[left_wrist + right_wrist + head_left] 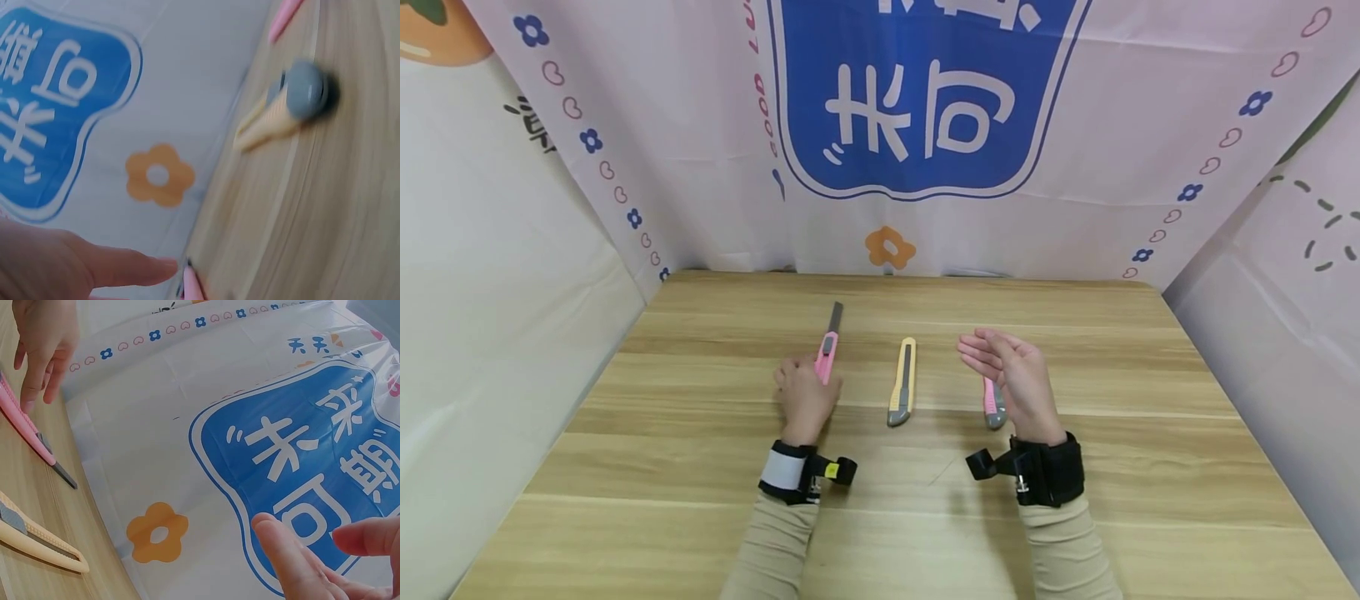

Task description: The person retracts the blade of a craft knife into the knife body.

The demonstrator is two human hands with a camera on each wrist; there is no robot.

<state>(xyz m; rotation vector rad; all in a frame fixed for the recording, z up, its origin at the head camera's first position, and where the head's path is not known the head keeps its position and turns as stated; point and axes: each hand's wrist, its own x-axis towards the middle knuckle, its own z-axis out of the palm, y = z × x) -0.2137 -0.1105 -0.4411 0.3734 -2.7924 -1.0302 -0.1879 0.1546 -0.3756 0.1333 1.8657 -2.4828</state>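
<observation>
Three utility knives lie side by side on the wooden table (pixel 700 467). My left hand (pixel 802 390) rests with straight fingers (pixel 39 359) on the handle of the left pink knife (pixel 828 352), whose blade is pushed out toward the far edge. The yellow knife (pixel 902 382) lies in the middle, untouched. My right hand (pixel 1003 367) hovers above the table, palm turned left, fingers straight and holding nothing. It partly hides the right pink knife (pixel 993 406). The right wrist view shows the left pink knife (pixel 28 434) and the yellow knife (pixel 37 540).
A printed cloth backdrop (pixel 925 125) with a blue emblem hangs behind the table's far edge, and white cloth walls close in both sides. Bare wood lies in front of my wrists and beyond the knives.
</observation>
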